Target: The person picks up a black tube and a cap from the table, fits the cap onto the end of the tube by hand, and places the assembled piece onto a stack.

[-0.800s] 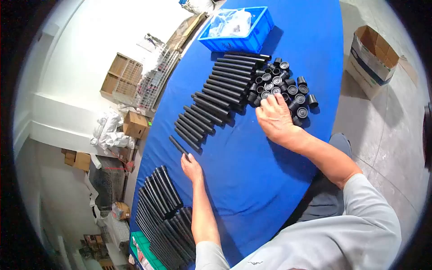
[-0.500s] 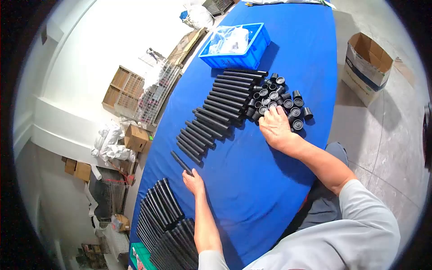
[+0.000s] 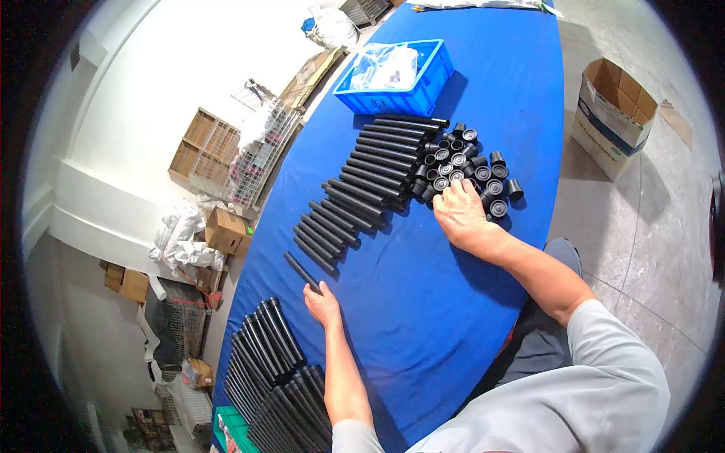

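Observation:
My left hand (image 3: 323, 303) is closed round the near end of a short black tube (image 3: 302, 271), which points up and to the left. My right hand (image 3: 459, 211) rests at the near edge of a pile of black round caps (image 3: 482, 173), its fingers bent down among them; what lies under the fingertips is hidden. A row of loose black tubes (image 3: 362, 181) lies on the blue cloth left of the caps. More black tubes (image 3: 279, 377) are stacked side by side at the lower left, beyond my left forearm.
A blue crate (image 3: 393, 100) with clear plastic bags stands on the blue-covered table (image 3: 498, 68). Below the stacked tubes is a green container (image 3: 233, 427). On the floor to the right is an open cardboard box (image 3: 604, 143). Wire cages and cartons stand left of the table.

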Demonstrator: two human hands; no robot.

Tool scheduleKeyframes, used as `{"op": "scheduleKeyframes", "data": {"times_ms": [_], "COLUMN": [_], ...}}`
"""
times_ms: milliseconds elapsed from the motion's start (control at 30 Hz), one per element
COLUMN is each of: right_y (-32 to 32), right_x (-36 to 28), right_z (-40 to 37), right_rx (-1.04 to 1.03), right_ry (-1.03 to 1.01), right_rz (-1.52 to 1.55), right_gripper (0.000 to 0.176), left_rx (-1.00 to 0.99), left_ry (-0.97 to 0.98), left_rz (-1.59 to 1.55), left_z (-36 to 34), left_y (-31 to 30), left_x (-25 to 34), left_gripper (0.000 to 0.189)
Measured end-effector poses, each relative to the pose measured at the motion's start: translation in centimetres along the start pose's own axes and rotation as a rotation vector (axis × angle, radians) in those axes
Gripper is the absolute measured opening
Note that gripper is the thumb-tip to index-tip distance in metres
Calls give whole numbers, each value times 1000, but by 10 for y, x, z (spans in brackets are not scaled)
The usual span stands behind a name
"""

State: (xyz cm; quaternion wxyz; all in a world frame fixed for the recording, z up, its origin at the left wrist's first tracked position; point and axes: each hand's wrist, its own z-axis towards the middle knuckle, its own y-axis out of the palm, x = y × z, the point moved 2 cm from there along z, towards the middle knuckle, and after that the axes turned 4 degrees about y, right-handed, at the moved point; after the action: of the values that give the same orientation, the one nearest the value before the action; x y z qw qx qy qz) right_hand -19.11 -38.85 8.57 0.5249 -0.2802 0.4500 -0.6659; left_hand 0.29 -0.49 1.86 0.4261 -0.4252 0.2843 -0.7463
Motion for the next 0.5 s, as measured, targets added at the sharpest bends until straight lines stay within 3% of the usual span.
{"op": "scheduleKeyframes", "data": {"times_ms": [100, 233, 300, 367, 400, 500], "right_y": [-10, -17, -9, 0, 4, 12], "right_x": [-9, -21, -32, -43, -48, -54], "right_z": [-2, -11, -18, -19, -23, -26], "right_rx": [-112, -43, -47, -252, -275, -357], "right_ry": [-7, -109, -155, -187, -177, -134], "right_rz": [22, 115, 303, 488, 659, 742], "right_gripper": [16, 15, 23, 26, 28, 29], "left_rx": [9, 19, 34, 34, 28, 26], "left_ry": [3, 8, 21, 18, 8, 16], "left_rz": [-5, -7, -4, -6, -10, -20], "left_z": [0, 1, 0, 0, 0, 0], "left_y": [2, 3, 2, 2, 3, 2], "left_x": [-1, -5, -3, -2, -3, -2], "left_gripper": [49, 49, 49, 49, 49, 47]}}
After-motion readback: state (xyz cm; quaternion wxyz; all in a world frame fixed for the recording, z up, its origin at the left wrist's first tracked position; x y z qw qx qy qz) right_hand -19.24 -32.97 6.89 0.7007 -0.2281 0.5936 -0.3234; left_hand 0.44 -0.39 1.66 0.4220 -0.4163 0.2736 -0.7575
